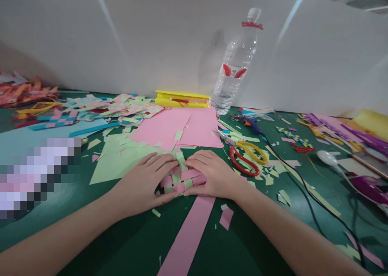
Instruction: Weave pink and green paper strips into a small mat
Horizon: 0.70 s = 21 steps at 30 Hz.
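A small weave of pink and light green paper strips lies on the green table between my hands. My left hand curves round its left side, fingers at the far edge and thumb at the near edge. On the other side, my right hand holds it the same way, covering its right end. A wide pink paper strip runs from under my right hand toward me. Sheets of pink paper and green paper lie just beyond. Scissors with red and yellow handles rest right of my right hand.
A clear plastic bottle leans against the white wall. A glue gun trails a black cable across the right side. Paper scraps surround the scissors. A white and purple tool lies far right, a blurred-out object at left.
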{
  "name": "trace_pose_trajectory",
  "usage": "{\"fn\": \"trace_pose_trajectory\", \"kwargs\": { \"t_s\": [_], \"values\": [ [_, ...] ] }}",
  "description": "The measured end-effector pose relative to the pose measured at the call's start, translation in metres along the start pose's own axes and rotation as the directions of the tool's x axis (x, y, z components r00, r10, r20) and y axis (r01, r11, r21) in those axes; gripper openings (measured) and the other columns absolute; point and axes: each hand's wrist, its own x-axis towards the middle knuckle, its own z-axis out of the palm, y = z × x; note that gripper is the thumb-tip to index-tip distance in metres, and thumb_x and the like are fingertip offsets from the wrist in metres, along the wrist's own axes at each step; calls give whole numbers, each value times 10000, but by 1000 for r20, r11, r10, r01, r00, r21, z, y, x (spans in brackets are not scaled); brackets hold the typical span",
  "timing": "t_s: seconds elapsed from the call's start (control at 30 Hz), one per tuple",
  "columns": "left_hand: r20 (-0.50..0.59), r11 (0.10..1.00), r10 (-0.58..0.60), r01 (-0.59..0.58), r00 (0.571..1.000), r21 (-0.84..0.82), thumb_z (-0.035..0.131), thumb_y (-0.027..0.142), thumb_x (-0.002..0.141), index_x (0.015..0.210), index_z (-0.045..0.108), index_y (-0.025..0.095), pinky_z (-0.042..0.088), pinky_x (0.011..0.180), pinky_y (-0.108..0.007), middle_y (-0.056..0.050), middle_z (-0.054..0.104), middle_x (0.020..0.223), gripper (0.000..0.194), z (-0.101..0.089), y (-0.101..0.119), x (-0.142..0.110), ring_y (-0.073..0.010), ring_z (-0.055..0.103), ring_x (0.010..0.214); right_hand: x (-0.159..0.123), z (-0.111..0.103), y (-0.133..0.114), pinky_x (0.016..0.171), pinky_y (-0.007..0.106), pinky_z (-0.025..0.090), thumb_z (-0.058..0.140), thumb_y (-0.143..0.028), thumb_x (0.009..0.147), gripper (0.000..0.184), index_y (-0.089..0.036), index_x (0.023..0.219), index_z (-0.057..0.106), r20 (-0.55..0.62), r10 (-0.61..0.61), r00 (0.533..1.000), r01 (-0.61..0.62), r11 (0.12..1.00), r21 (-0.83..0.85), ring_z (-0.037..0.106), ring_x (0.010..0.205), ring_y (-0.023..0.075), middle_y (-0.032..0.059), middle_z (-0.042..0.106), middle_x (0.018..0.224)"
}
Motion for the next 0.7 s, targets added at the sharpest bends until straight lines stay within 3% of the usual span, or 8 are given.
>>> {"fn": "trace_pose_trajectory", "kwargs": {
  "t_s": [0.33,0.5,0.57,0.7],
  "values": [
    [-2,998,-7,7,1000,57,430,604,898,1309,457,162,284,1089,-452,-127,562,1322,604,4,-2,-1,-279,493,1229,1,2,-3,940,381,407,590,-622,791,605,-134,1148,610,34,17,999,-16,1000,-6,561,1076,228,102,643,1135],
    [0,999,-7,7,1000,46,418,608,903,1300,468,168,276,1097,-454,-119,551,1331,594,2,0,-2,-273,473,1250,1,-1,-4,945,393,406,596,-623,785,602,-124,1121,615,-44,4,999,-5,1000,-12,567,1051,231,115,649,1106],
    [-3,999,6,-6,1000,44,446,633,877,1351,417,180,258,1107,-460,-122,507,1377,656,2,0,-3,-285,434,1286,1,-4,-3,953,405,404,608,-606,787,576,-130,1112,617,-57,-10,998,10,1000,-11,569,1052,235,122,652,1101],
    [-7,997,52,-52,999,48,534,679,793,1436,284,198,276,1083,-466,-135,417,1446,841,-2,-5,-5,-323,363,1324,0,-8,4,989,416,391,677,-587,734,606,-152,1150,598,27,-41,999,41,999,25,560,1092,238,117,648,1131]
  ]
}}
